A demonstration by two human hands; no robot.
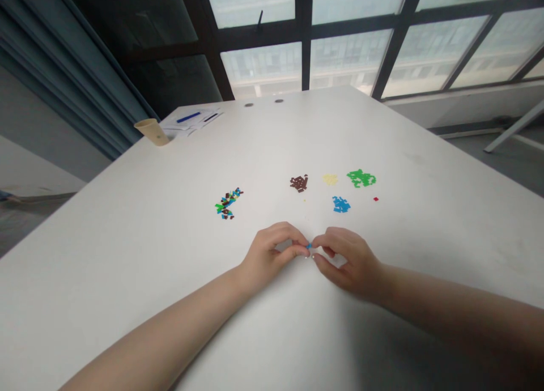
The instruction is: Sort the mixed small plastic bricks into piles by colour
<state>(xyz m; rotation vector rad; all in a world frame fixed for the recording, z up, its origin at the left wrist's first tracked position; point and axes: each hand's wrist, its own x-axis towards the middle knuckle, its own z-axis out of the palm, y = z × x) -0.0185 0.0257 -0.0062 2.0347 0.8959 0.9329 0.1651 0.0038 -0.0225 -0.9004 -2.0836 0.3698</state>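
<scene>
My left hand (272,252) and my right hand (346,260) rest on the white table (127,255), fingertips pinched together around a tiny blue piece (309,245) between them. Beyond my hands lie small sorted heaps: a brown pile (299,182), a pale yellow pile (330,179), a green pile (361,178) and a blue pile (340,204). A single red piece (375,199) lies to the right of the blue pile. A mixed-colour heap (227,203) sits to the left.
A tan paper cup (152,131) lies on its side at the table's far left corner, beside papers with a blue pen (189,117). Large windows stand behind the table, and blue curtains hang at the left.
</scene>
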